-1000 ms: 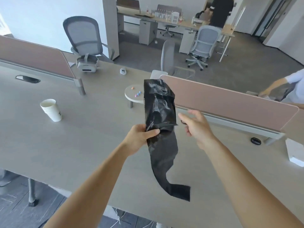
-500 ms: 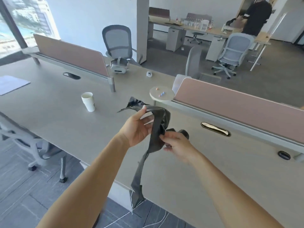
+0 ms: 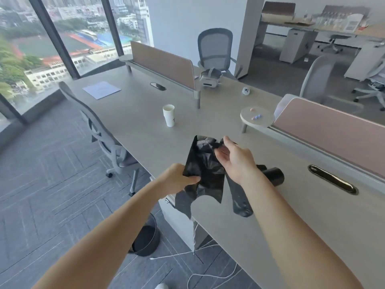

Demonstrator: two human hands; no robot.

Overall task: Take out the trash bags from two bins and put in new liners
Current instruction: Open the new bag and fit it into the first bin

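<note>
Black plastic liner (image 3: 203, 163): thin, glossy, crumpled film, one loose piece. You hold it above the near edge of the desk (image 3: 145, 126), and its ragged lower corners hang past that edge.
Your left hand (image 3: 177, 180): fingers curled and thumb pressed on top, gripping the liner's lower left edge just off the desk's near edge.
Your right hand (image 3: 235, 159): fingers stretched nearly straight, tips laid on the liner's upper folds, over the desk.
Roll (image 3: 273, 176): one short black cylinder of liners, lying on the desk just behind your right wrist.
Strip (image 3: 239, 201): one flat black length, lying on the desk under your right forearm and running from the roll toward the near edge.
Bin (image 3: 155, 236): one round, thin-walled and black, on the floor below the desk's near edge. You cannot tell whether it is lined.
Desk: one long, smooth, matte top in pale grey-brown.
Paper cup (image 3: 169, 115): white and tapered, upright on the desk beyond the liner.
Dividers (image 3: 164, 64): two flat pinkish-brown panels with rounded corners, upright along the desk's middle.
Cable slots (image 3: 333, 182): two dark ovals set into the desk.
Round shelf (image 3: 257, 118): one pale disc on a leg at the desk's middle, carrying three small coloured pieces.
Headset (image 3: 209, 79): one, white, at the desk's far side.
Chair (image 3: 104, 138): one grey mesh-back chair at the desk's near side.
</note>
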